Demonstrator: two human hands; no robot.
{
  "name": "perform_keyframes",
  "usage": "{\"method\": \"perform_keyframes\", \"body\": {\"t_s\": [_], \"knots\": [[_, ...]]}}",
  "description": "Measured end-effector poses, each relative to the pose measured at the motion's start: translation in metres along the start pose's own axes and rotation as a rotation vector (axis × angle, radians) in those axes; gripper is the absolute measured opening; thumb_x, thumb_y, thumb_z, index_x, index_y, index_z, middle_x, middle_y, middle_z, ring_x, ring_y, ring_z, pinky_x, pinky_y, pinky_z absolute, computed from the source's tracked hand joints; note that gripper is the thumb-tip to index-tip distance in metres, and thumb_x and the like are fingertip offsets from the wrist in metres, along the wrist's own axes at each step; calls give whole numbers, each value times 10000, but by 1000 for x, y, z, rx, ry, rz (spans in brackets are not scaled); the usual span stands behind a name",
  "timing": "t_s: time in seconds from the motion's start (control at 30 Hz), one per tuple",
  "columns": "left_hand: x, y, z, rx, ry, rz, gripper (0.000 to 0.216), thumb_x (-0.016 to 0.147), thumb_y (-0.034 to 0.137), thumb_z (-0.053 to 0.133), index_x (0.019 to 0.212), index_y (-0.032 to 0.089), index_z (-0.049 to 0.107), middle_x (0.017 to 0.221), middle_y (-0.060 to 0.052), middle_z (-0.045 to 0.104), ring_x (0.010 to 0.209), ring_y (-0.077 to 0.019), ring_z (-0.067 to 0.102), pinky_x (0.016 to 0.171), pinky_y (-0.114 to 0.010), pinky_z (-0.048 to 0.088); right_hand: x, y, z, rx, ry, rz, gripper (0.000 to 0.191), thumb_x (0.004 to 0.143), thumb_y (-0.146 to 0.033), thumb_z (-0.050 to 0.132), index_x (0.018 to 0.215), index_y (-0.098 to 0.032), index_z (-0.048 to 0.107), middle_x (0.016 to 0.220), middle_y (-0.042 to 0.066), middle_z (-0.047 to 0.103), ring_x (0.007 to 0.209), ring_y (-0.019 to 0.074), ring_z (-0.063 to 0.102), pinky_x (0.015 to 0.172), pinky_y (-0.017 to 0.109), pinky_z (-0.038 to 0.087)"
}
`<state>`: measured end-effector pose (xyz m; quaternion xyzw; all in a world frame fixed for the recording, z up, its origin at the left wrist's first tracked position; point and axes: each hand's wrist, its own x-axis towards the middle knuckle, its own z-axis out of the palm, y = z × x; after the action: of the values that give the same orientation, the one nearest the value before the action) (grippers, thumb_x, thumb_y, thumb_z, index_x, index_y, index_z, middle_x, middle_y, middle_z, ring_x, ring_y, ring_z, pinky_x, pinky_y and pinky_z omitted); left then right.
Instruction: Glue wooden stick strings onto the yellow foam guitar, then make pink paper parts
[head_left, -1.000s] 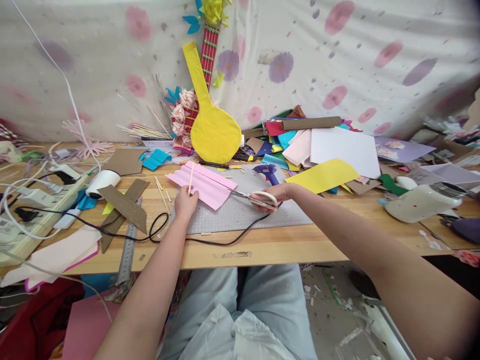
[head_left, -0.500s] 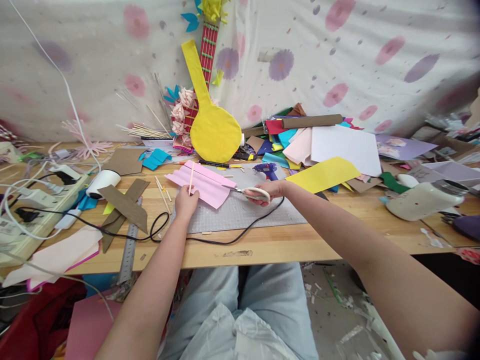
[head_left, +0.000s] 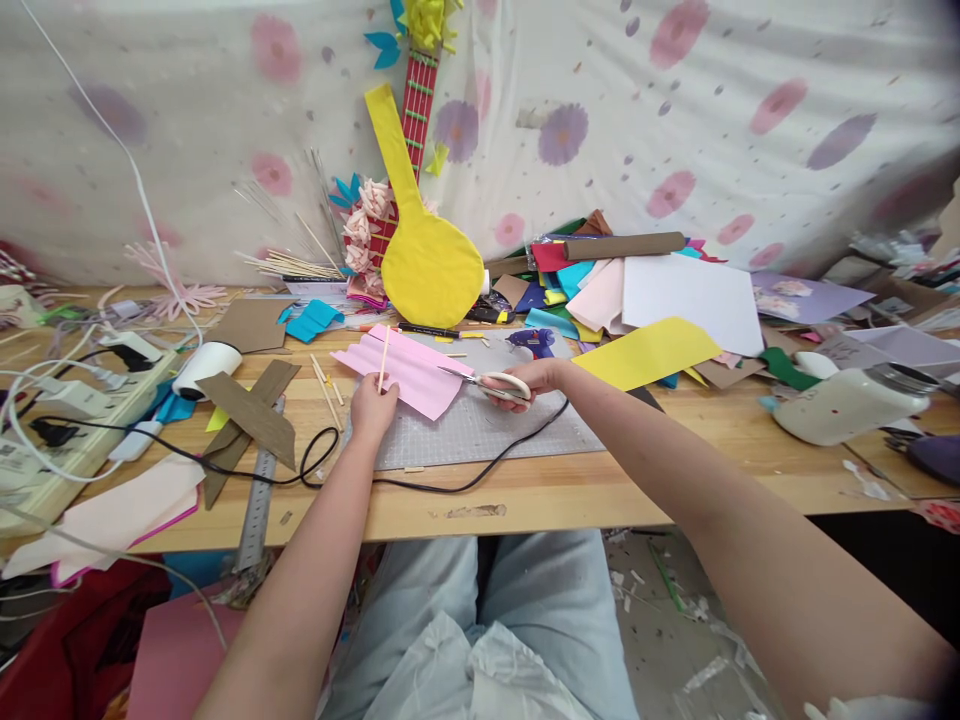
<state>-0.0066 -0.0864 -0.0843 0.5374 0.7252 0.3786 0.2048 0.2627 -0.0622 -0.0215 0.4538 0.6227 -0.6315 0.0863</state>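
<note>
Over the cutting mat, the left hand pinches a stick against the pink sheet, while the right hand grips scissors at the sheet's edge, cutting seemingly begun but unfinished.

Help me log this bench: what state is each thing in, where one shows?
Left hand, pinching the thin stick
Right hand, holding the scissors
Scissors, blades over the pink paper
Pink paper, creased
Yellow guitar shape, propped upright
Brown sheet, rolled up
Power strip, plugs inserted
Black cable, partly looped
Glue gun, set down
</note>
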Motion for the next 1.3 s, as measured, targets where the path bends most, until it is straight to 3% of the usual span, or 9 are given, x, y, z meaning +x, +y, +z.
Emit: {"method": "perform_keyframes", "body": {"t_s": [0.1, 0.27, 0.6, 1.0, 1.3], "knots": [[0, 0, 0, -23, -3, -6, 314, 652, 338, 528, 933, 201, 561, 668, -1, 569, 623, -161, 530, 606, -266, 389, 6, -8, -1, 0, -28, -9, 556, 624, -705, 484, 744, -162, 465, 601, -17, 459, 478, 69, 424, 397, 188, 185], [-1, -1, -1, -43, 11, 4, 304, 653, 329, 532, 923, 197, 571, 674, -8, 571, 636, -163, 539, 642, -276, 402, 13, -14, 0, 2, -7, -61, 550, 619, -680, 519, 741, -149, 449, 596, -20, 458, 464, 62, 419, 400, 186, 255], [-2, -2, -3, -54, 24, 1, 294, 658, 308, 512, 927, 198, 557, 663, -1, 549, 612, -156, 523, 616, -268, 399, 13, -2, -5, -8, 14, -135, 461, 657, -602, 551, 664, -158, 429, 546, -43, 397, 444, 38, 351, 395, 181, 248], [-3, 1, -3, -4, 20, -1, 309, 653, 276, 510, 953, 213, 546, 713, -12, 578, 673, -170, 549, 660, -278, 409, 27, -30, -6, -84, -100, -25, 578, 620, -706, 483, 777, -150, 458, 587, -26, 466, 456, 52, 404, 392, 173, 259], [-4, 3, -5, -10, 30, 4, 292, 653, 266, 502, 936, 206, 546, 660, -1, 555, 640, -167, 536, 631, -270, 403, 37, -39, -1, -147, -20, -123, 532, 677, -671, 453, 710, -142, 413, 558, -39, 411, 447, 34, 344, 400, 180, 220]]}}
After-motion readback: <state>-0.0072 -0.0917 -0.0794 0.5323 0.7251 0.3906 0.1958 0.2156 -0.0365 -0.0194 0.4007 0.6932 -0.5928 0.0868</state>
